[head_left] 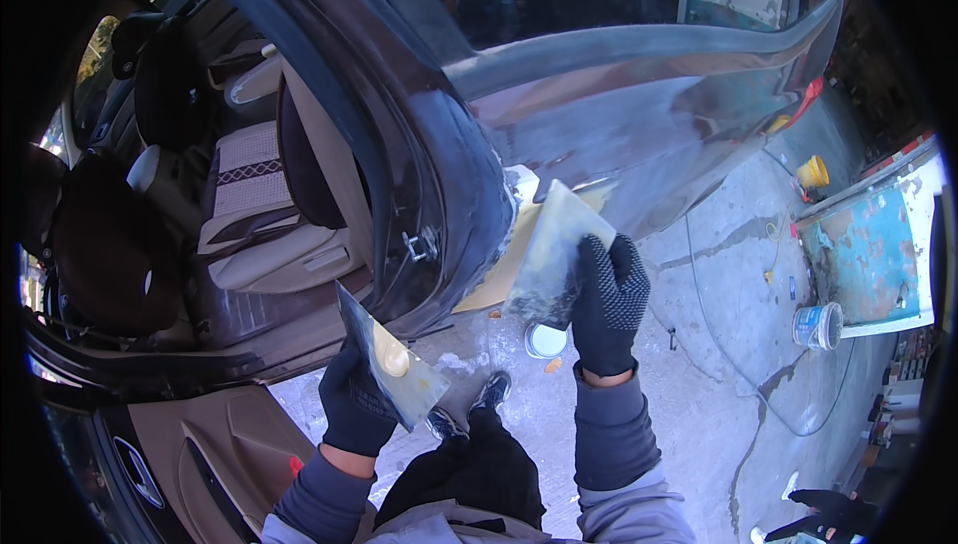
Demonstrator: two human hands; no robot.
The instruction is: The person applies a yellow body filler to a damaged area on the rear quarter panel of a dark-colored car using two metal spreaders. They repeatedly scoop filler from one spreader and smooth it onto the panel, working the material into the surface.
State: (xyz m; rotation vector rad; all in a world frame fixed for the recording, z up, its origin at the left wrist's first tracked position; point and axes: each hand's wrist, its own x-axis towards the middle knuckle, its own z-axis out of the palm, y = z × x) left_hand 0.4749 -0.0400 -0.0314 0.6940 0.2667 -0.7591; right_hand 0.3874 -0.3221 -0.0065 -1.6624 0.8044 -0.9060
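Note:
My left hand (359, 404), in a black glove, is closed on a flat grey board (417, 391) that carries a dollop of cream-coloured paste (390, 352). In my right hand (609, 294), gloved in black with grip dots, is a wide translucent spreader blade (561, 245) smeared with filler. The blade is held up at the car's rear quarter panel (599, 145), beside the wheel-arch edge. A pale yellow filled patch (499, 279) shows there on the lower bodywork, partly hidden behind the blade. Whether the blade touches the panel I cannot tell.
An open rear door (200, 444) lies at my left, below the cabin with its beige seat (249, 180). On the concrete floor stand a white tub (545, 341), a bucket (818, 326) and a yellow container (813, 173). A hose (714, 339) loops across the floor at the right.

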